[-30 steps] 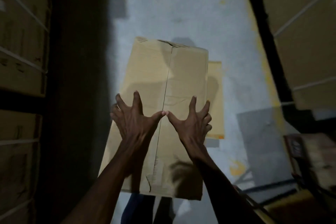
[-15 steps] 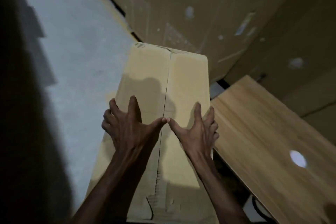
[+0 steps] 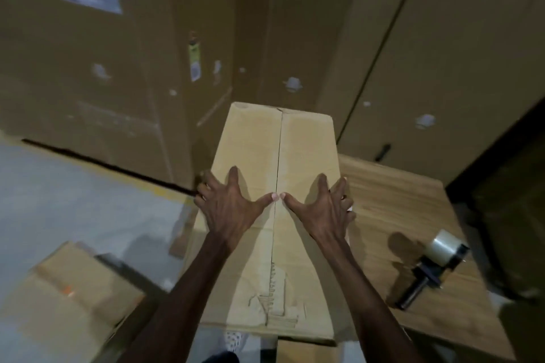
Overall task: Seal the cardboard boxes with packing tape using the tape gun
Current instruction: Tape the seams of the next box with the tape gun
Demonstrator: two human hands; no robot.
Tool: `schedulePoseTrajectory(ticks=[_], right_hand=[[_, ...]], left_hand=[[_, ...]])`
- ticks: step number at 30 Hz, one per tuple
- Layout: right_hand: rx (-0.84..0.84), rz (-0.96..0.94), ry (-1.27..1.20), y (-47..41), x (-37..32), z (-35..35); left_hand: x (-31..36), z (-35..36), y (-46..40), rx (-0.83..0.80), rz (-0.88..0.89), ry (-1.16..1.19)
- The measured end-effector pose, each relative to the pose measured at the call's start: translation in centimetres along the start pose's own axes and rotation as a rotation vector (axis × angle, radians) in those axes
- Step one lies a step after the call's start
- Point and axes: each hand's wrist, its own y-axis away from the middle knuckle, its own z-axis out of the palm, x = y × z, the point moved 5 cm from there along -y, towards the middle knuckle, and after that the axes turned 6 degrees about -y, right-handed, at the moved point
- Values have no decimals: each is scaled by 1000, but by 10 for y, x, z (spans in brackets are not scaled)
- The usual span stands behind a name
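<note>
**Hands on box, tape gun waiting at right**

Left hand [image 3: 228, 206]: spread wide on the top of the cardboard box [image 3: 277, 215], fingers wrapped over the left edge, thumb stretched toward the centre seam [image 3: 278, 168]. It grips the box by that edge.

Right hand [image 3: 323, 209]: mirror of the left, fingers curled over the right edge, thumb reaching inward. The two thumb tips sit just beside each other at the seam, one on each flap.

Cardboard box: long and narrow, its length running away from the person, the two top flaps meeting along the middle. Its right side appears to lie over the wooden table [image 3: 413, 215]; whether it rests fully there or is partly carried cannot be told. Crumpled marks show near the close end of the seam; whether that is old tape is unclear.

Tape gun [image 3: 433, 265]: lying on the table to the right of the box, well apart from both hands, clear roll uppermost, black handle toward the person. Untouched.

Other items: tall cartons [image 3: 118, 53] behind; a smaller box [image 3: 67, 298] low at the left on the floor side.

Handling note, as judgement: the step in hand is settling the box and closing the flaps. Done well, the box sits flat and steady, the flaps butt together without overlap, and one hand holds the seam shut while the other fetches the tape gun.
</note>
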Motion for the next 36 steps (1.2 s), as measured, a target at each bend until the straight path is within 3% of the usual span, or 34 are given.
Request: schedulePoseTrajectory(ticks=[9,15,19,21,24,27,31,34,36], right_hand=[[19,175,117,-136,82,-34],[-36,231,178,-152,117,-26],[-11,219,34,-150,120,-34],[112,209,-59,-140,134,-51],[434,220,-192,-104,170,-82],[590,402,-171,-57,223,-89],[433,702,-162,-6,301,-49],[265,816,-253,7,334,-18],[248,864,-370,3,347,-4]], left_hand=[[139,88,-93,-281,419,-78],[158,110,-93,-276,555,-144],[168,112,-94,-307,628,-178],[182,113,-90,-323,706,-197],[208,120,-82,-337,852,-216],[231,133,-75,-350,966,-203],[235,151,-71,-366,1000,-276],[231,153,-72,-362,1001,-278],[231,155,-73,-358,994,-289]])
